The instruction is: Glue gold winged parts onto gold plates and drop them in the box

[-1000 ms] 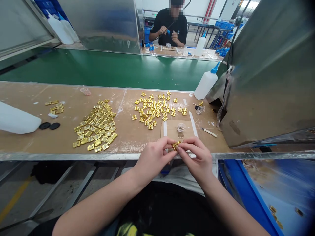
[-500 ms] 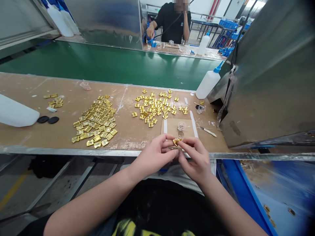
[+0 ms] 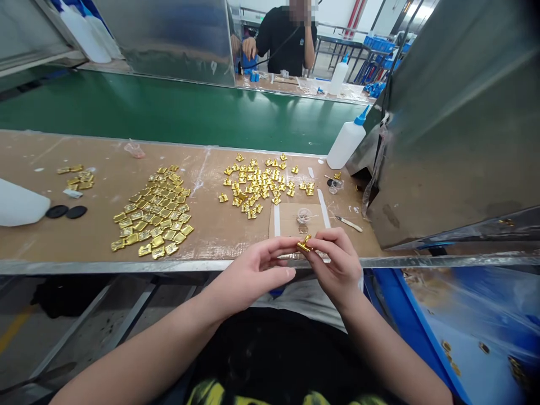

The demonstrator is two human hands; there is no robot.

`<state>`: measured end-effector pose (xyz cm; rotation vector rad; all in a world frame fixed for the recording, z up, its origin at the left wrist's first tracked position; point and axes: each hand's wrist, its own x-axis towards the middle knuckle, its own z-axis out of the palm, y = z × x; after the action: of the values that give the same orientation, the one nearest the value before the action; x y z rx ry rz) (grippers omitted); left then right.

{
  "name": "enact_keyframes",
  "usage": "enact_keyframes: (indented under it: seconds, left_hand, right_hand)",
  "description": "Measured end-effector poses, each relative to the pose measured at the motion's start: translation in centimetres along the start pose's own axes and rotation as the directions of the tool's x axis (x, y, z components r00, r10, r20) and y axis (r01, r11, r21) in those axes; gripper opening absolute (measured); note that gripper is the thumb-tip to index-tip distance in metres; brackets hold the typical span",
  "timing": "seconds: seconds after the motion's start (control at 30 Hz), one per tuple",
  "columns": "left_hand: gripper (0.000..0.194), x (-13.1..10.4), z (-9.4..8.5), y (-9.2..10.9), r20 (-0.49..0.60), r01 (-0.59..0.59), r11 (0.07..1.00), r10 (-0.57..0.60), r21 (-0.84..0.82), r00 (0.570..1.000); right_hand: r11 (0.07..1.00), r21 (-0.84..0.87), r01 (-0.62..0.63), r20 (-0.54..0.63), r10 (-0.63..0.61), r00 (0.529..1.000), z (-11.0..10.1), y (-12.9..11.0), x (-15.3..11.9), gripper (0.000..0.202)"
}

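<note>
Between the thumb and fingers of my right hand (image 3: pixel 337 263) is a small gold piece (image 3: pixel 304 244) with a raised curved part, held above the table's front edge. My left hand (image 3: pixel 264 270) has its thumb apart from its stretched fingers, and its fingertips touch the piece's left side. Just beyond my hands, a small clear cup (image 3: pixel 304 216) sits on a board (image 3: pixel 291 216) with white strips. Several gold pieces with raised parts (image 3: pixel 257 183) are scattered behind it. Flat gold plates (image 3: pixel 158 211) lie grouped farther left.
A white bottle with a blue tip (image 3: pixel 346 145) and a white-handled tool (image 3: pixel 349 224) are at the right. Black discs (image 3: pixel 76 212) lie left. A green belt (image 3: pixel 169 109) runs behind the table; a person (image 3: pixel 287 42) sits beyond. A blue bin (image 3: pixel 415 320) is lower right.
My left thumb has moved down and away from its fingers. The gold piece has turned, its curved part now pointing up. The whole view has shifted slightly to the right.
</note>
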<state>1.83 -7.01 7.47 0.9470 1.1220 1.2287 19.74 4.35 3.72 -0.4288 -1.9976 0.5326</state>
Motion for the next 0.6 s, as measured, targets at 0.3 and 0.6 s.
enact_keyframes:
  seconds: [0.3,0.6]
  left_hand:
    - [0.035,0.0,0.1,-1.3,-0.131,-0.429,0.833,0.498,0.350,0.857]
    - [0.035,0.0,0.4,-2.4,-0.271,-0.510,0.795,0.597,0.329,0.755]
  right_hand:
    - [0.991,0.131,-0.012,-0.028,0.016,0.999,0.9,-2.4,0.0,0.018]
    - [0.965,0.223,-0.139,-0.043,0.152,0.987,2.2,-3.2,0.5,0.009]
